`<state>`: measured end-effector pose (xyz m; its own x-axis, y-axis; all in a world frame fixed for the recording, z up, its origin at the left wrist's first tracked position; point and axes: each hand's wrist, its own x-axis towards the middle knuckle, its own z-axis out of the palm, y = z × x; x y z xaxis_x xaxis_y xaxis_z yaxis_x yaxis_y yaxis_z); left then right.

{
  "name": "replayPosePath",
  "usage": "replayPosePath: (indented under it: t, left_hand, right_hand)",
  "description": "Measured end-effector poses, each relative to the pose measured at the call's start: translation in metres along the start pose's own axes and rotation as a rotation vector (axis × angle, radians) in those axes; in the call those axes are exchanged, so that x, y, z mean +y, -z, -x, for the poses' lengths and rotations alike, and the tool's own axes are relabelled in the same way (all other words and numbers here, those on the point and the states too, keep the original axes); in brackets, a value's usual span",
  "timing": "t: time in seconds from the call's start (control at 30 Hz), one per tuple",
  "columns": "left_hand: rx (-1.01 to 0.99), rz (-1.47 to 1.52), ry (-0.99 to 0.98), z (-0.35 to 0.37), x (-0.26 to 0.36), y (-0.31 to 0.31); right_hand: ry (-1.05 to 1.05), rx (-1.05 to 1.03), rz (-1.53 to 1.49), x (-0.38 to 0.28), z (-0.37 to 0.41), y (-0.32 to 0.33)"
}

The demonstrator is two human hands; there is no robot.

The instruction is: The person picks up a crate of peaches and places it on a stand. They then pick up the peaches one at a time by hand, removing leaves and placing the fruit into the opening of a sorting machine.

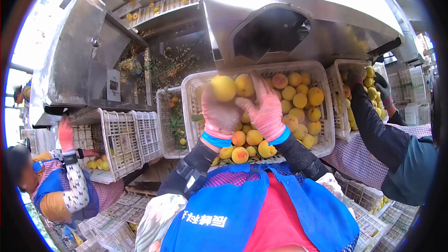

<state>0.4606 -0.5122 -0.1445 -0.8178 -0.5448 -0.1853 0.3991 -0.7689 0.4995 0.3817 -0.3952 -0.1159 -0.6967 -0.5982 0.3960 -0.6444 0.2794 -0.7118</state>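
The white perforated plastic crate [328,112] lay with its long axis left to right, its round yellow-orange fruits [240,155] overlapping too much to count. Over its left half, the gloved left hand [220,114] cupped one blurred yellow fruit [223,88]; the gloved right hand [265,112] was open, fingers forward, beside another fruit [244,85]. One leaf-strewn crate [160,126] flanked it leftward; a metal housing [345,25] stood beyond.

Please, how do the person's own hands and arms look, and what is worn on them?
The left hand and right hand wear pink gloves, the left one with a net-like texture. Bright blue bands circle the wrists. Dark sleeves cover the forearms; pale patterned sleeves show higher up.
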Motion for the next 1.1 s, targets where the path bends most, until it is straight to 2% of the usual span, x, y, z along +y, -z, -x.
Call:
replayPosePath:
  t: [0.07,0.17,0.2,0.27,0.37,0.4,0.5,0.53,0.6,0.63,0.7,0.73,0.77,0.83,0.87,0.93,1.03,1.1]
  left_hand:
    - [0.079,0.223,0.069,0.003,0.0,-0.009]
    - [-0.216,0.33,0.235,0.012,0.014,-0.026]
    - [-0.267,0.267,0.227,0.01,0.017,-0.025]
    - [-0.227,-0.641,-0.051,0.008,0.017,-0.029]
    - [-0.233,-0.25,0.094,0.0,0.018,-0.01]
    - [-0.233,-0.406,0.077,0.001,0.019,-0.009]
    - [-0.213,-1.177,-0.096,-0.001,0.021,-0.017]
    - [-0.221,-1.041,-0.055,-0.002,0.019,-0.017]
    - [-0.211,-0.217,0.258,-0.012,0.026,-0.006]
    - [-0.136,0.144,0.399,-0.018,0.03,0.0]
    - [-0.16,0.15,0.51,-0.02,0.044,-0.006]
    - [-0.151,0.058,0.548,-0.018,0.053,-0.016]
    - [-0.123,0.015,0.496,-0.016,0.055,-0.027]
    - [-0.061,-0.068,0.401,-0.01,0.05,-0.045]
    - [-0.046,-0.091,0.46,-0.008,0.053,-0.044]
    - [-0.189,-0.427,0.213,-0.001,0.05,-0.048]
    - [-0.188,-0.352,0.245,0.0,0.048,-0.028]
    - [-0.055,-0.044,0.434,0.005,0.048,-0.034]
  right_hand:
    - [-0.051,0.016,0.0,-0.001,-0.008,0.0]
    - [-0.022,0.042,0.022,0.011,-0.025,0.007]
    - [0.002,0.058,0.046,0.014,-0.032,0.01]
    - [0.064,0.111,0.117,0.017,-0.045,0.014]
    - [0.143,0.192,0.275,0.021,-0.07,0.014]
    - [0.139,0.192,0.337,0.029,-0.081,0.008]
    - [0.123,0.166,0.378,0.049,-0.133,-0.009]
    - [0.08,0.187,0.462,0.046,-0.138,-0.011]
    - [0.006,0.247,0.629,0.033,-0.149,-0.007]
    - [0.041,0.229,0.389,0.027,-0.14,0.001]
    - [0.125,0.192,-0.092,0.012,-0.107,0.021]
    - [0.109,0.053,-0.237,0.007,-0.084,0.019]
    - [0.229,-0.114,-0.168,-0.003,-0.069,0.022]
    - [0.325,-0.195,0.084,-0.008,-0.047,0.013]
    - [0.301,-0.145,0.092,-0.006,-0.04,0.01]
    - [0.26,-0.039,0.113,-0.004,-0.031,0.008]
    - [0.079,0.109,-0.094,-0.013,-0.029,0.013]
    - [0.08,0.224,-0.035,-0.015,-0.029,0.014]
